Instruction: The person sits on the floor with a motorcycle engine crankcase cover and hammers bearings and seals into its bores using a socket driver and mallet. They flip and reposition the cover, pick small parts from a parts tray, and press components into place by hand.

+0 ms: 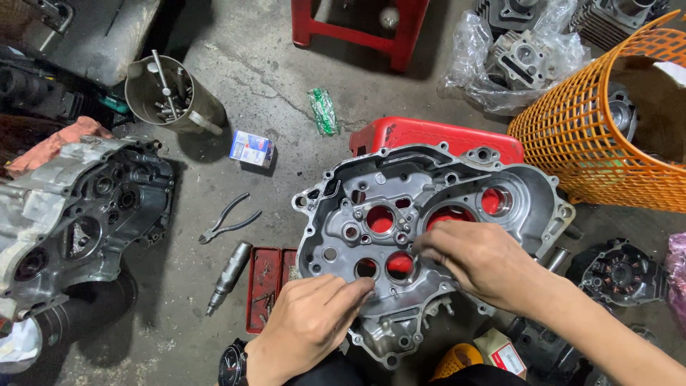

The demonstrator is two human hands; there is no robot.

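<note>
Our right hand (477,259) fingers pinch something unseen above the crankcase half (421,236); left hand (314,318) fingers pressed flat. A slip could drop it into the bore beneath.

Silver engine crankcase half (429,236), open-face-up, on red stool (436,134)

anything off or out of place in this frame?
Mostly clutter. The orange basket lies tipped on its side on the floor. Pliers and a small blue-and-white box lie loose on the concrete. Both hands, left hand and right hand, rest on the crankcase half, which shows no visible damage.
</note>
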